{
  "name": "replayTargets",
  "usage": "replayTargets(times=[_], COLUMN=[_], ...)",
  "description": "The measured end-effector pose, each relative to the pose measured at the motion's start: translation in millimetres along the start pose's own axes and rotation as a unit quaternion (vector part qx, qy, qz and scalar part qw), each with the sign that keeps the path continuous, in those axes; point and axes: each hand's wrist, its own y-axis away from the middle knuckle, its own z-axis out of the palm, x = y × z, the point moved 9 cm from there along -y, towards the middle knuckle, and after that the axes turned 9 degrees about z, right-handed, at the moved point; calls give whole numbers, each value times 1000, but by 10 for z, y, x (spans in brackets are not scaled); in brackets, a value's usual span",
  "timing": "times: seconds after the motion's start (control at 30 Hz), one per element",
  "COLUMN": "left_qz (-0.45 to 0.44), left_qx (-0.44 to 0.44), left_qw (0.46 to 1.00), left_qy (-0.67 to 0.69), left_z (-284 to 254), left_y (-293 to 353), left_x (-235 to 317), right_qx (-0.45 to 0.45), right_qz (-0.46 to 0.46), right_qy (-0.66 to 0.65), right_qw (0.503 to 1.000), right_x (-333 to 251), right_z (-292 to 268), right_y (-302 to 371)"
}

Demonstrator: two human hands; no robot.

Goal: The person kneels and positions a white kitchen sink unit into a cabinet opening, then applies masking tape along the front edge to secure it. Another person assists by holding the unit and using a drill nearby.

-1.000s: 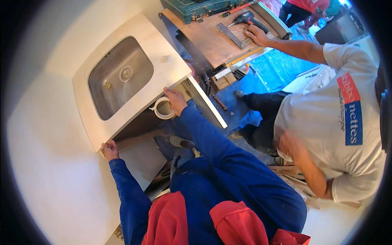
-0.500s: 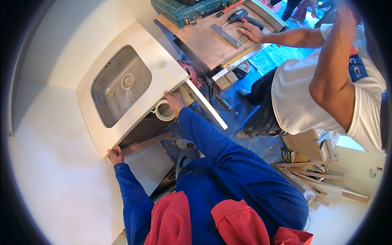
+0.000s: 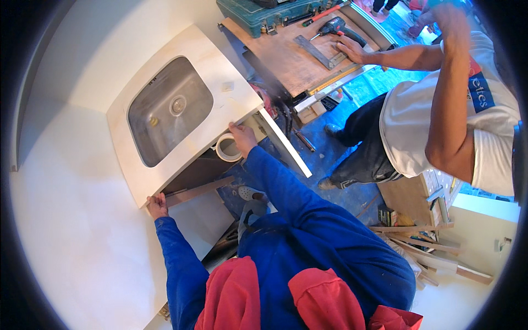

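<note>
In front of me lies a pale countertop with a stainless steel sink set into it. My left hand is closed on the near left corner of the countertop, fingers curled at its edge. My right hand pinches the front edge farther right, thumb and fingertips on top. Right beside this hand, just below the edge, is a white roll of tape; what holds it up is hidden. Under the countertop the cabinet is open, with a wooden rail across its front.
A white panel edge juts out right of the countertop. Beyond stands a wooden work surface with a drill, a try square and a green tool case. A co-worker rests one hand there. Wood offcuts lie at right.
The view has shifted a little, so the countertop and work surface sit slightly farther right. Both my hands keep their places on the countertop edge.
</note>
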Motion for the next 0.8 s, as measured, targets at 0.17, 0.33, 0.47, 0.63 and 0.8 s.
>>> replayTargets(times=[0.17,0.33,0.47,0.63,0.8], left_qz=[312,336,216,72,85], left_qx=[-177,-226,-19,72,141], left_qw=[757,608,948,967,979], left_qy=[-546,-683,-232,233,121], left_z=[549,639,341,531,675], left_y=[406,702,630,795,1063], left_x=[518,422,262,-133,40], right_qx=[-22,-108,-113,-86,-65], right_qz=[-27,-52,17,135,118], right_qy=[20,177,190,64,115], right_qw=[999,977,975,985,984], right_x=[14,-78,-139,-143,-196], right_z=[-93,-78,-37,-17,-135], right_y=[-114,-227,-139,30,-62])
